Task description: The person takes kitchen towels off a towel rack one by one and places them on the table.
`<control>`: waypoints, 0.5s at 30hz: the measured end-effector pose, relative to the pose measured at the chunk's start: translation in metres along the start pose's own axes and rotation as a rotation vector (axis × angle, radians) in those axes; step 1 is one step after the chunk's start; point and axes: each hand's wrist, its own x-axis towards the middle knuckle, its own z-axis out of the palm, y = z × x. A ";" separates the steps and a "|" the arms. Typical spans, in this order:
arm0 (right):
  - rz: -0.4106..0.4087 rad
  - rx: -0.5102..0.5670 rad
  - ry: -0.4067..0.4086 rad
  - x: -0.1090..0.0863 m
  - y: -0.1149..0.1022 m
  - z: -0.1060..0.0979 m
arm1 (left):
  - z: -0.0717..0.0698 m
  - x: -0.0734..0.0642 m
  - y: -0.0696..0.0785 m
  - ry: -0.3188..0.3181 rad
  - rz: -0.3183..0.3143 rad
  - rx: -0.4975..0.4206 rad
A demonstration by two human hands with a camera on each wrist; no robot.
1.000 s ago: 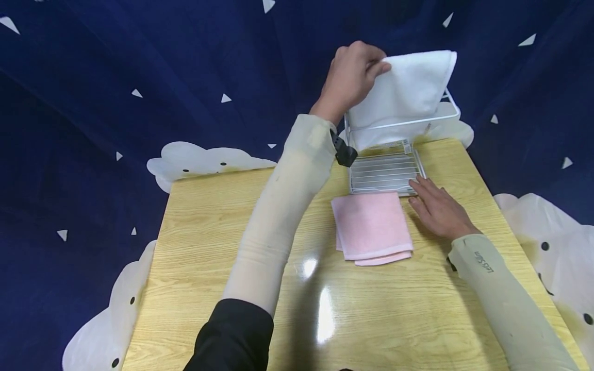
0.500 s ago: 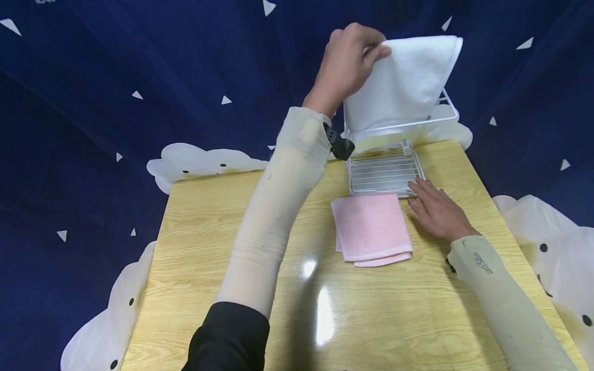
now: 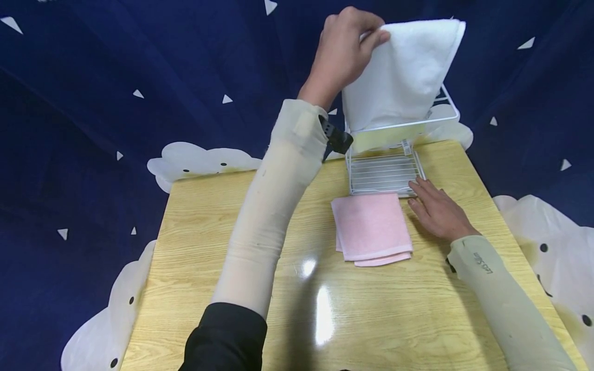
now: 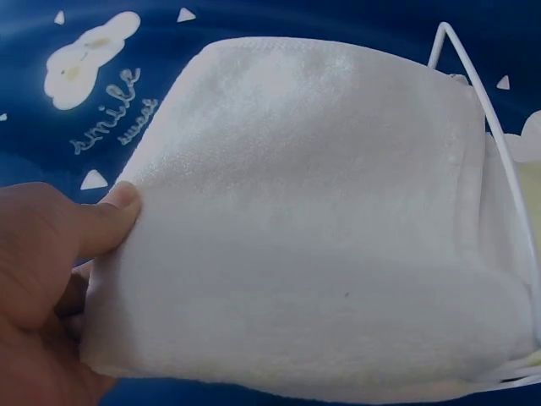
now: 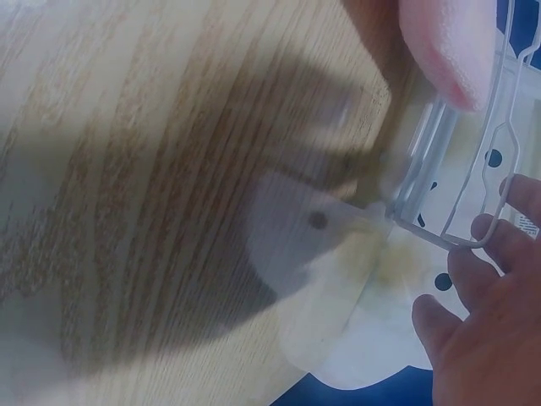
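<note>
My left hand (image 3: pixel 343 54) pinches a folded white towel (image 3: pixel 408 72) by its upper left corner, thumb in front. The towel hangs at the upper basket of a white wire rack (image 3: pixel 417 122), its lower edge behind the front rail. In the left wrist view the towel (image 4: pixel 296 203) fills most of the picture, with the thumb on its edge. My right hand (image 3: pixel 438 208) rests with extended fingers at the front right corner of the rack's lower shelf; in the right wrist view its fingertips touch the wire (image 5: pixel 486 244). A folded pink towel (image 3: pixel 371 226) lies before the rack.
The rack stands at the back right of a wooden table (image 3: pixel 209 247). Behind hangs a dark blue curtain (image 3: pixel 185 77) with white triangles and clouds. A barcode tag (image 3: pixel 407 147) hangs under the upper basket.
My left hand has moved up and slightly left, raising the white towel so that less of it hangs below the upper basket's rail. The right hand and pink towel have stayed put.
</note>
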 end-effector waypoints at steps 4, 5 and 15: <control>0.002 -0.006 -0.004 0.000 0.000 0.000 | -0.006 0.000 -0.001 0.025 0.020 0.011; 0.002 -0.007 -0.004 0.000 0.000 0.000 | -0.007 0.000 -0.001 0.030 0.021 0.008; -0.007 -0.002 0.003 -0.001 0.003 -0.001 | -0.022 -0.003 -0.007 0.059 0.021 -0.003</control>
